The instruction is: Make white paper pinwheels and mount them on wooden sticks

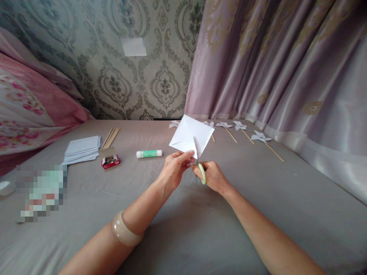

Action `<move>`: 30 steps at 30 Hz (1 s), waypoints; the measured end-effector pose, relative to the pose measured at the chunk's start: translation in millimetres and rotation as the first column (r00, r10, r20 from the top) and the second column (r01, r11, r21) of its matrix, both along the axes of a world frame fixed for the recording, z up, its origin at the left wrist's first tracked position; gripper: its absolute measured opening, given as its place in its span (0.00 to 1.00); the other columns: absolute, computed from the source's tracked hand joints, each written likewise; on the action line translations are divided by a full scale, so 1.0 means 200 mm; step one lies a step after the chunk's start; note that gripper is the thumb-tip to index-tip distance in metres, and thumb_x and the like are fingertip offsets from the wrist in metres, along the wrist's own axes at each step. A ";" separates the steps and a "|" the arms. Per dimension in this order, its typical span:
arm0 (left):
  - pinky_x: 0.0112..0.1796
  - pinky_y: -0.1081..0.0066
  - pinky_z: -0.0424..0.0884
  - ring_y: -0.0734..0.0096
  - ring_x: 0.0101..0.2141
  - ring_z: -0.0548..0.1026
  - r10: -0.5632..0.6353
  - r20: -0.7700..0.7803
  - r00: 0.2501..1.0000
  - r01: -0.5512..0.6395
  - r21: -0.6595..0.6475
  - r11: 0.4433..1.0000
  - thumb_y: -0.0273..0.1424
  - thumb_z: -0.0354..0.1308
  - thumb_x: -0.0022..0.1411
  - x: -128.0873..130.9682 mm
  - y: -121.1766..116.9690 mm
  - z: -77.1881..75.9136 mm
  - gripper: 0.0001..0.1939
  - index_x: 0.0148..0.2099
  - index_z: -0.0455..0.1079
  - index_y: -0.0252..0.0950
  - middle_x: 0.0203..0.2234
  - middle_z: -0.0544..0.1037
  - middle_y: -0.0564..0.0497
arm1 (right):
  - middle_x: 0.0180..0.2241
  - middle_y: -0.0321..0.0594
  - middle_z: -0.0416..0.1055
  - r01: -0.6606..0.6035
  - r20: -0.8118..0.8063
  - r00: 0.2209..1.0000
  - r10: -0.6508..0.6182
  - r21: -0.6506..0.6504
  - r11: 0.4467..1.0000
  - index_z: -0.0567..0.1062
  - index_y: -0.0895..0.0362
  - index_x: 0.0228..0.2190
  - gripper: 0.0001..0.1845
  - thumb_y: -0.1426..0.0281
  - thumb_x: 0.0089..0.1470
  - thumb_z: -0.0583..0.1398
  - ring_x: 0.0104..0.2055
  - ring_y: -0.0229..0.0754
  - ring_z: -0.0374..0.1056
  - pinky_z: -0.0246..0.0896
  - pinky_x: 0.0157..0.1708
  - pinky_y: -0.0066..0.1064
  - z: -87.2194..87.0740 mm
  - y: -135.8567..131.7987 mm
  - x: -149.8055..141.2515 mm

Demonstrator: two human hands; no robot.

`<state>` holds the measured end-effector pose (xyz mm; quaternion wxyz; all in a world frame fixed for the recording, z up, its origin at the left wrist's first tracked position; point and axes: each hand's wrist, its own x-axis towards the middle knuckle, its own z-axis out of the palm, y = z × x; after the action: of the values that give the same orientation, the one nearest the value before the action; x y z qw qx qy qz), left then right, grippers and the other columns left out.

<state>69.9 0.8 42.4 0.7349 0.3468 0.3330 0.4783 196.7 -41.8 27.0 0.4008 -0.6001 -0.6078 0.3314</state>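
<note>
Here's the left hand [175,167] pinching the white paper square [190,131] beside its near corner, raised above the surface [120,202], towards the far edge. The right hand [212,175] wraps the scissors [203,173], blade over the paper, perilously near those pinching fingers! Overlong snips could split the centre; buckling paper could skew the cut or nick skin.
</note>
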 end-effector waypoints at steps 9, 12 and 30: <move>0.25 0.76 0.60 0.80 0.21 0.69 0.019 -0.012 1.000 -0.019 0.016 1.000 0.31 0.70 0.39 0.00 0.00 0.00 0.13 0.23 0.68 0.31 0.18 0.73 0.52 | 0.16 0.29 0.51 -0.051 0.006 0.999 0.051 -0.023 0.998 0.59 0.56 0.15 0.16 0.61 0.46 0.55 0.21 0.32 0.48 0.43 0.21 0.27 -0.01 0.01 0.01; 0.26 0.77 0.60 0.80 0.22 0.68 0.121 -0.031 0.992 -0.119 0.056 0.991 0.31 0.69 0.38 -0.03 0.03 0.02 0.13 0.23 0.68 0.31 0.18 0.72 0.53 | 0.17 0.29 0.53 -0.177 0.063 0.982 0.180 -0.057 0.983 0.61 0.56 0.17 0.13 0.63 0.47 0.54 0.22 0.33 0.50 0.45 0.22 0.26 -0.01 0.01 0.02; 0.27 0.73 0.60 0.70 0.25 0.68 0.053 -0.344 0.937 0.033 0.237 0.971 0.30 0.58 0.42 -0.08 0.12 -0.09 0.07 0.26 0.74 0.34 0.22 0.75 0.49 | 0.15 0.27 0.55 0.293 -0.355 0.901 -0.251 0.068 0.954 0.67 0.57 0.20 0.18 0.55 0.36 0.63 0.19 0.31 0.49 0.45 0.20 0.27 0.05 0.08 0.18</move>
<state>53.1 25.5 24.7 0.6147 0.5103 0.3994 0.4498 231.7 -25.5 36.0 0.5779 -0.5872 -0.4578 0.3342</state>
